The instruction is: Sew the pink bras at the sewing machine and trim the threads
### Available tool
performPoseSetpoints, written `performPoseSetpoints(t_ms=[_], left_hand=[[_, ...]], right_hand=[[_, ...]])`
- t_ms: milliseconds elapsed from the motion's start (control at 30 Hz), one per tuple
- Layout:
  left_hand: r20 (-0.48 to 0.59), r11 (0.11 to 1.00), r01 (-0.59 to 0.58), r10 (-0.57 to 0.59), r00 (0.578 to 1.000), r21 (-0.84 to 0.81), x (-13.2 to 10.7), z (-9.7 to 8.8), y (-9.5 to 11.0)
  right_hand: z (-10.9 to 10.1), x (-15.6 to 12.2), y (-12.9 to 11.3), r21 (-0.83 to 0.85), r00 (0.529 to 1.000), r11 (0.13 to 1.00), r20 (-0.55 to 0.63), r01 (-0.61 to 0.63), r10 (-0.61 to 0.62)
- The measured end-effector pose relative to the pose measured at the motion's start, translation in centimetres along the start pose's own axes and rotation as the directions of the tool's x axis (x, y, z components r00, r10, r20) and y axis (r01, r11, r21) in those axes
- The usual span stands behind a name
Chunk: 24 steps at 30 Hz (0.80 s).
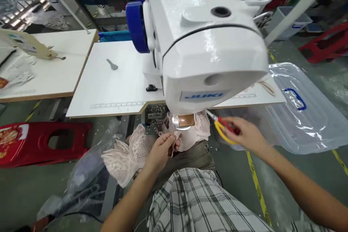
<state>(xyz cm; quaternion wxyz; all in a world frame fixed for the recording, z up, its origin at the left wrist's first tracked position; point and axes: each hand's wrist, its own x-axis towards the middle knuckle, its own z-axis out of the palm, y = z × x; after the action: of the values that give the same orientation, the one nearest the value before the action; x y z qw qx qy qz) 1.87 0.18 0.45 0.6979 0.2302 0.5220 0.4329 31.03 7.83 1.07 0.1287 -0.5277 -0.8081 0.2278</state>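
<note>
My left hand (162,149) pinches a piece of pale pink lace fabric (127,154) that drapes over my lap, just below the head of a white JUKI sewing machine (206,43). More of the lace (202,128) bunches under the machine's head, beside a copper-coloured part (185,120). My right hand (244,134) is closed around small thread snips (221,127) with yellow and red handles, their tip pointing left toward the machine.
The white sewing table (114,83) carries a grey spoon-shaped tool (112,65) and a printed ruler along its front edge. A clear plastic bin lid (301,108) lies right. A red stool (40,141) lies left. Plastic bags (84,181) sit on the floor.
</note>
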Motion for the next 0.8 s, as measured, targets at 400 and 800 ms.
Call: performPoseSetpoints(t_ms=[400, 800], left_hand=[[0.009, 0.984, -0.022, 0.021, 1.000, 0.176, -0.2, 0.0, -0.4], [0.034, 0.998, 0.000, -0.002, 0.999, 0.063, -0.4, -1.4, -0.6]], right_hand=[[4.0, -3.6, -6.7, 0.051, 0.954, 0.955, 0.061, 0.292, -0.295], [3.0, -4.7, -6.5, 0.241, 0.977, 0.964, 0.147, 0.116, -0.154]])
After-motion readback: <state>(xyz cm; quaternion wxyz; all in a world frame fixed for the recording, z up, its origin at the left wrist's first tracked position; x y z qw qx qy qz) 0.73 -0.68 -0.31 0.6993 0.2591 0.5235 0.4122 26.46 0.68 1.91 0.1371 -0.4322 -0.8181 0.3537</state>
